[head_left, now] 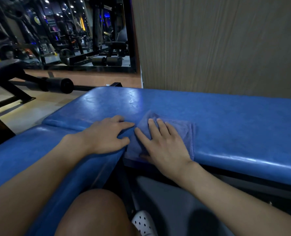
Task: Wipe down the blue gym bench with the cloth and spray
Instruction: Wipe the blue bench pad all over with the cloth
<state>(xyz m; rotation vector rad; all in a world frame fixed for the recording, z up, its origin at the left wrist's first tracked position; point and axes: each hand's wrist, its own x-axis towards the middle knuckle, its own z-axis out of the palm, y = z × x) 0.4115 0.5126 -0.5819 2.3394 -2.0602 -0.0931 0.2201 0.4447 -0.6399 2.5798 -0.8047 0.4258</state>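
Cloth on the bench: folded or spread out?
Folded. The cloth lies as a compact rectangle with doubled edges under the right hand on the bench.

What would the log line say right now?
wiping bench | right hand flat on cloth | left hand resting on bench

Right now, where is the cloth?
In the head view, the blue cloth lies on the blue bench under the right hand, just right of the left hand.

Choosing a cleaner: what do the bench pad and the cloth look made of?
Bench pad: apparently vinyl or faux leather, glossy, showing light glare and faint creasing. Cloth: likely microfibre or terry, matte and fuzzy, with a stitched hem along its edge.
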